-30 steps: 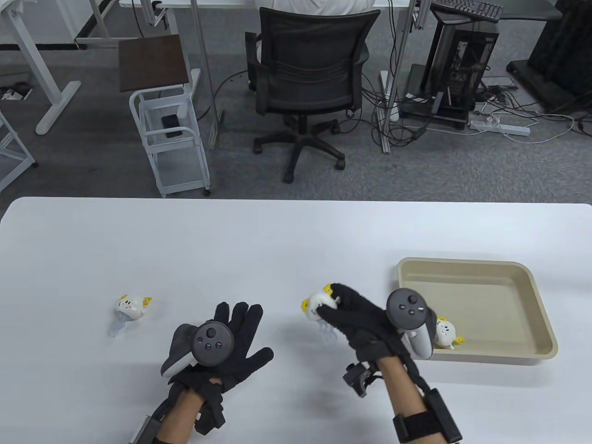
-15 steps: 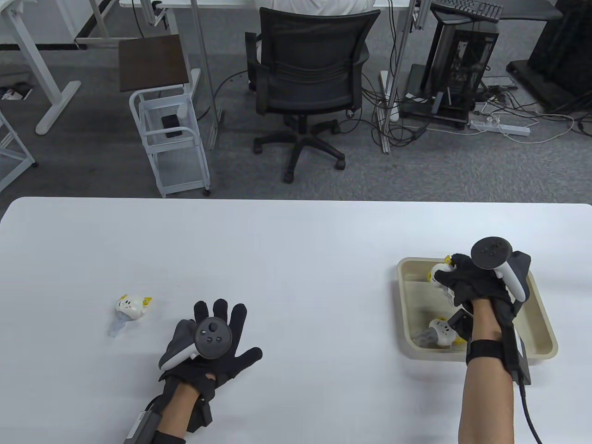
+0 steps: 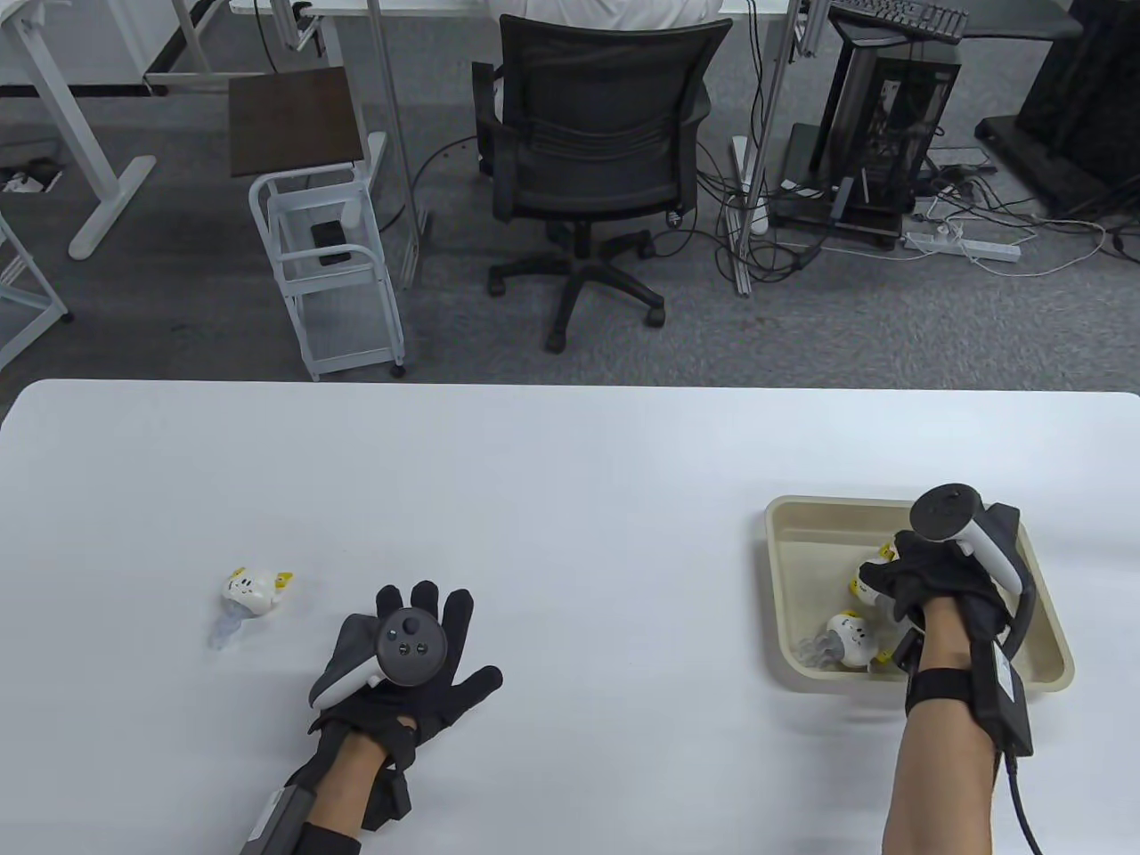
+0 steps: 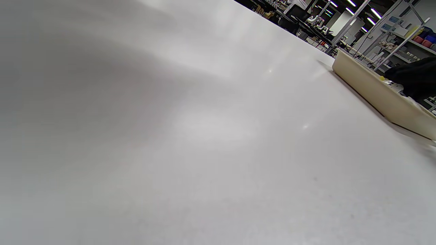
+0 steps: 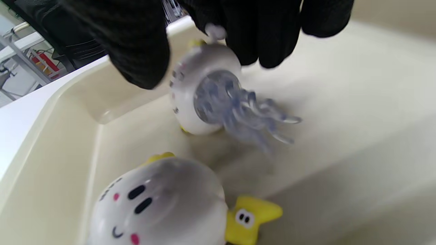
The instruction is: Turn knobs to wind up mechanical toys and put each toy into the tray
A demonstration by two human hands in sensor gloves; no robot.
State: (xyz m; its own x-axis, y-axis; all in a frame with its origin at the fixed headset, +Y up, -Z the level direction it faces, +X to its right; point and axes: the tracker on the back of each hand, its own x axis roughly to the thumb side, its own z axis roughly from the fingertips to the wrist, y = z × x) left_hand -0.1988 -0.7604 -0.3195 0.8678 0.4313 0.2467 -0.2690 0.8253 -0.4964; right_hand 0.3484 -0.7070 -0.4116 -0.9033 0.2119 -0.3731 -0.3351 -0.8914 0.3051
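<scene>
My right hand (image 3: 891,577) reaches into the beige tray (image 3: 855,505) and grips a white wind-up jellyfish toy (image 3: 868,581) with yellow stars, low over the tray floor. In the right wrist view my thumb and fingers (image 5: 259,37) pinch this held toy (image 5: 201,92), and its clear blue tentacles are blurred. A second toy (image 3: 850,637) lies in the tray's near left part, close under the camera as the face-up toy (image 5: 160,207). A third toy (image 3: 251,592) lies on the table at the left. My left hand (image 3: 432,623) lies flat on the table, fingers spread, holding nothing.
The white table (image 3: 552,499) spans the view. In the left wrist view only the tabletop, the tray wall (image 4: 371,88) and my right hand (image 4: 414,76) show. Behind the table stand an office chair (image 3: 597,134) and a small white cart (image 3: 329,267).
My right hand carried the toy from the middle of the table to the tray, then lowered it inside. The left hand slid slightly left and stayed flat.
</scene>
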